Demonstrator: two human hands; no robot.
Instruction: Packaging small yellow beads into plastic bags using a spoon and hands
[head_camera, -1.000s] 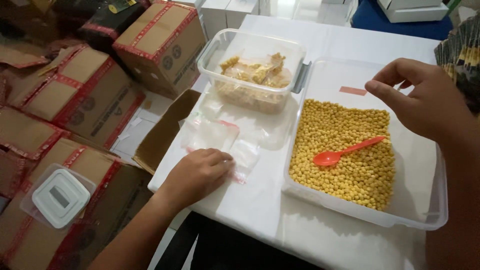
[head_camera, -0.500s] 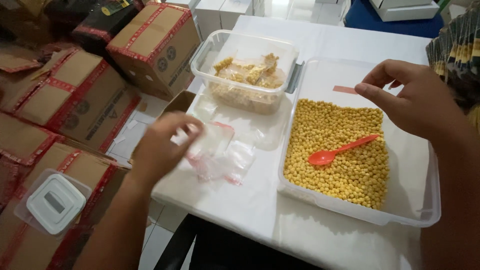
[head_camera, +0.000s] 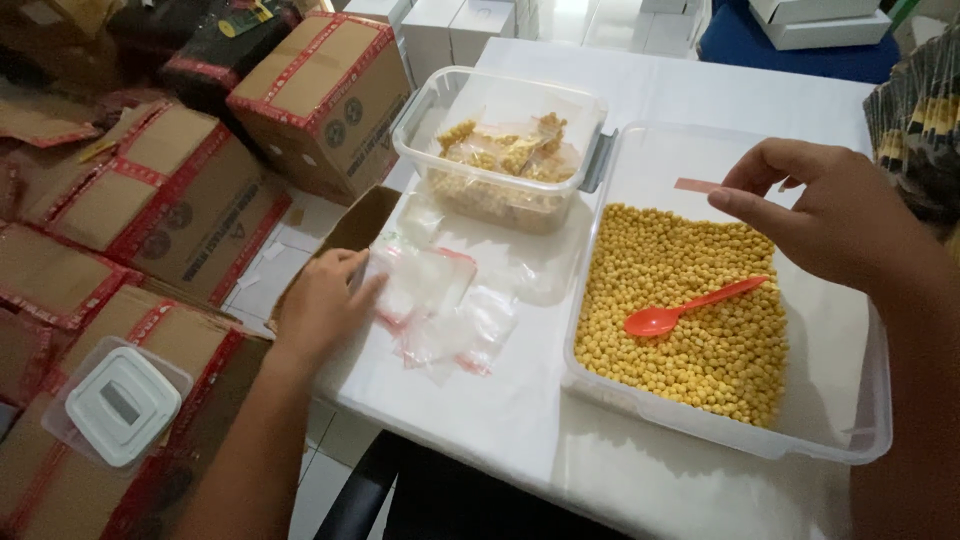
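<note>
My left hand (head_camera: 322, 305) rests at the left edge of the white table, fingers touching a pile of small clear plastic bags with red strips (head_camera: 440, 300). My right hand (head_camera: 830, 215) hovers above a large clear tub (head_camera: 850, 420), fingers loosely curled and holding nothing. The tub holds a bed of small yellow balls (head_camera: 690, 310) with an orange plastic spoon (head_camera: 690, 305) lying on top. A smaller clear container (head_camera: 500, 135) behind the bags holds filled bags of the yellow balls.
Taped cardboard boxes (head_camera: 200, 190) crowd the floor to the left, with a white-lidded clear container (head_camera: 120, 405) on one. White boxes and a blue seat stand beyond the table's far end. Dark striped packets (head_camera: 920, 120) sit at the right edge.
My left hand lifted off the bags near the table's front edge and moved left and back; it now touches the bag pile from its left side. The bags have shifted. My right hand stayed nearly still.
</note>
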